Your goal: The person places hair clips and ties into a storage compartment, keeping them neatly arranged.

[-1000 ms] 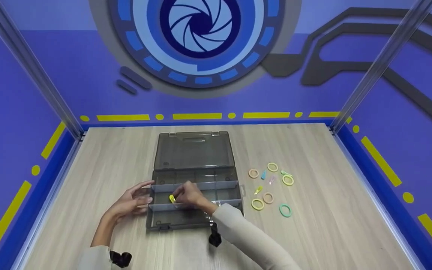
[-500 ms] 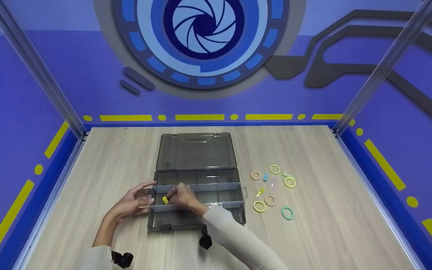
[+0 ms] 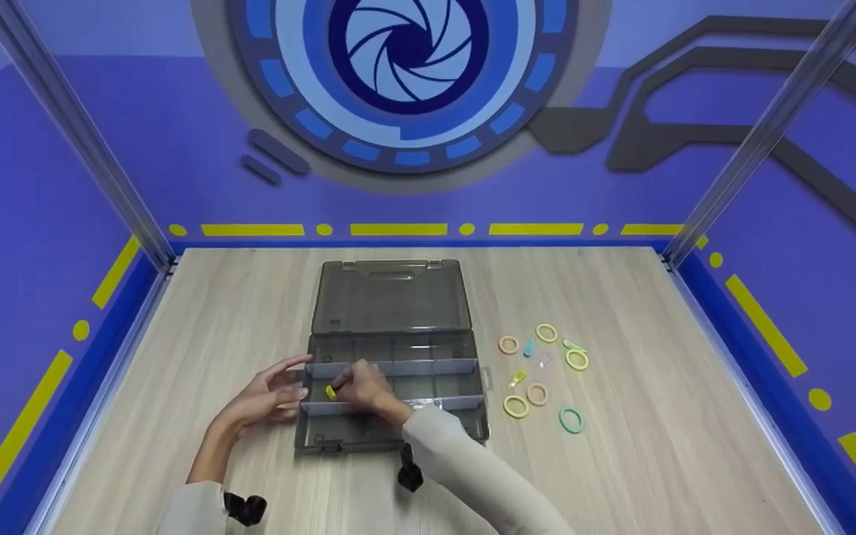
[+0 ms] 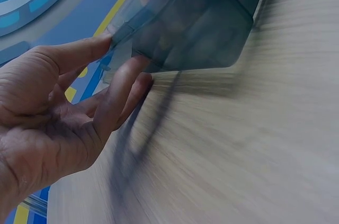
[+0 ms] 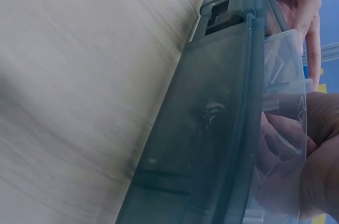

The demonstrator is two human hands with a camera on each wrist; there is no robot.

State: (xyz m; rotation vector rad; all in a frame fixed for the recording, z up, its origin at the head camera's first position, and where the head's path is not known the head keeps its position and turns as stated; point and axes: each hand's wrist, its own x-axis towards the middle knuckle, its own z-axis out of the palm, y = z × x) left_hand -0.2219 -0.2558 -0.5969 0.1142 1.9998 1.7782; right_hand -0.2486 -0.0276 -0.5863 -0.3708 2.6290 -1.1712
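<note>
A grey translucent divided box (image 3: 458,427) lies open on the table, its lid (image 3: 391,297) laid back away from the person. My right hand (image 3: 365,386) reaches into the left part of the middle row and pinches a small yellow hair clip (image 3: 331,392). In the right wrist view the fingers of this hand (image 5: 280,144) show through a clear divider, behind the box's front wall (image 5: 196,113). My left hand (image 3: 258,397) touches the box's left side with relaxed fingers. Seen from the left wrist, its thumb (image 4: 85,53) is at the upper edge, the other fingers lower on the wall.
Right of the box lie several loose hair ties, among them a green one (image 3: 571,420) and a peach one (image 3: 537,394). Between them are small hair clips, including another yellow clip (image 3: 519,378) and a blue clip (image 3: 529,348). Blue printed walls surround the table.
My right hand has moved a little to the left inside the middle row with the yellow hair clip, then nearly stopped. The left hand stays at the box's side.
</note>
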